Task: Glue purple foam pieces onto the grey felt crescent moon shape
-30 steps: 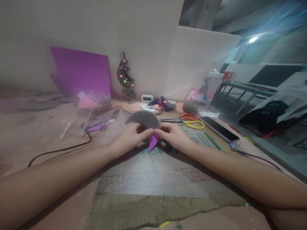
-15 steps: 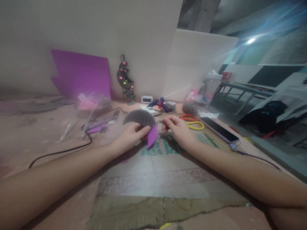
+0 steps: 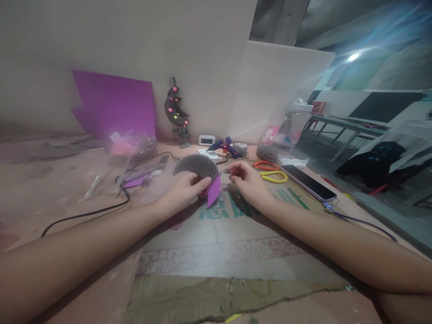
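Note:
A purple crescent is wound over most of its curve with grey yarn. My left hand is closed on it, thumb across the yarn-covered side, with the bare purple tip sticking out to the right. Just right of that tip is my right hand, apart from the crescent. Its fingers are curled in, with thumb and forefinger close to each other; whatever they hold is too thin or hidden to make out. Printed cardboard lies beneath both hands.
Behind the hands are a blue glue gun, a small clock and a grey yarn ball. Orange-handled and yellow-handled tools lie beside a phone. A decorated crescent and purple sheet are against the wall.
My right hand's thumb and forefinger have shifted slightly, the thumb dropping a little lower. My left hand and the crescent are almost still.

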`<state>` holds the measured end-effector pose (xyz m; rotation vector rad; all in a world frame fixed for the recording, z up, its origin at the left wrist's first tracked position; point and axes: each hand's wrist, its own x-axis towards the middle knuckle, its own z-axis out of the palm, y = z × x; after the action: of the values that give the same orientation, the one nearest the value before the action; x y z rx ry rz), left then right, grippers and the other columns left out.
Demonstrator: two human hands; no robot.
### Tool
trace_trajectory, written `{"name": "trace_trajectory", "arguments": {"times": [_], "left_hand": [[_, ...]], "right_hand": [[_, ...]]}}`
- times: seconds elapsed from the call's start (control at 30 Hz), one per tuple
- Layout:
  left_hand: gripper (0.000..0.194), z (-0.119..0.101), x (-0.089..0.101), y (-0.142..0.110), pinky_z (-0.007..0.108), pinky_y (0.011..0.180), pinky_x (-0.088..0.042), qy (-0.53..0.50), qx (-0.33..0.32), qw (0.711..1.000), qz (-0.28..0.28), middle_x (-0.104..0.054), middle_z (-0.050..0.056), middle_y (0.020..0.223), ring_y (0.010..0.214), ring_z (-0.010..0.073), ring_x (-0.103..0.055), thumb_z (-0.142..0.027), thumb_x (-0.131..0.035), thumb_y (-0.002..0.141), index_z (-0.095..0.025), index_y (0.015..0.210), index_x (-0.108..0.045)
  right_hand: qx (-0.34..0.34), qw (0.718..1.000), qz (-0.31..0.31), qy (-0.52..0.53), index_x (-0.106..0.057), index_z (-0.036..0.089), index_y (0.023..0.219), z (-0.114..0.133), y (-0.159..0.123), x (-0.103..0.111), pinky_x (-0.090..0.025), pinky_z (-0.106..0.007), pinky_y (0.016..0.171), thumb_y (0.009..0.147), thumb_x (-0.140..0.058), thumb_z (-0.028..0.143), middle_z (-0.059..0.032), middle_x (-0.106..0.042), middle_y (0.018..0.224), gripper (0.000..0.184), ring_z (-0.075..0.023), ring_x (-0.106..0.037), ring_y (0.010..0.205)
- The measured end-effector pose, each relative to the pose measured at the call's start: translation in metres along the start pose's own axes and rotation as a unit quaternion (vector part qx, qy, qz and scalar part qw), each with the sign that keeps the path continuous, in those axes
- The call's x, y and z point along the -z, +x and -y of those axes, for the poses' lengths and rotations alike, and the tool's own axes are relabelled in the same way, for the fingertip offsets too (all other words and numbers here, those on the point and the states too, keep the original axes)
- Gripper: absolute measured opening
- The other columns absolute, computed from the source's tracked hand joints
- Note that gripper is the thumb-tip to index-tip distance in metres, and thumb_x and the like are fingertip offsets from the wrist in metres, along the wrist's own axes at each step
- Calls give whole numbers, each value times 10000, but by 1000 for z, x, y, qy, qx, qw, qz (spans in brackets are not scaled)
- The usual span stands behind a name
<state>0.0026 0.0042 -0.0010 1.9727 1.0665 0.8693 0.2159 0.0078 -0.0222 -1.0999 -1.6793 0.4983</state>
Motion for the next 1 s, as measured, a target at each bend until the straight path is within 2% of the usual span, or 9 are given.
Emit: {"name": "trace_trajectory", "arguments": {"times": [0.27,0.6,0.87,1.0], "left_hand": [[414,-1,0,-1,243,594,-417,12,-7,1000,5,-638,32,610,600,159,-580,-476,-484,849,-161,617,-619],[408,0,-1,-1,245,602,-420,32,-8,999,2,-638,26,617,612,161,-595,-486,-490,846,-169,618,-607],[410,1,-2,-1,241,557,-390,17,-1,1000,9,-606,10,598,573,149,-553,-490,-483,851,-171,625,-606],[413,1,-1,-1,245,591,-402,23,-6,1000,11,-615,15,607,598,155,-567,-485,-478,856,-173,616,-602]], "right_hand": [[9,998,26,-49,-553,198,868,12,-5,1,-398,-280,703,710,-443,60,15,-469,765,237,-144,-483,740],[42,996,47,-65,-539,200,826,18,-7,2,-380,-283,695,733,-405,52,4,-448,775,220,-149,-463,742],[-29,998,52,34,-527,209,924,18,-8,-3,-407,-272,647,790,-512,177,22,-516,755,139,-136,-500,689],[-34,999,33,8,-559,203,928,20,-6,-3,-406,-279,664,776,-576,203,43,-508,693,153,-130,-501,672]]}}
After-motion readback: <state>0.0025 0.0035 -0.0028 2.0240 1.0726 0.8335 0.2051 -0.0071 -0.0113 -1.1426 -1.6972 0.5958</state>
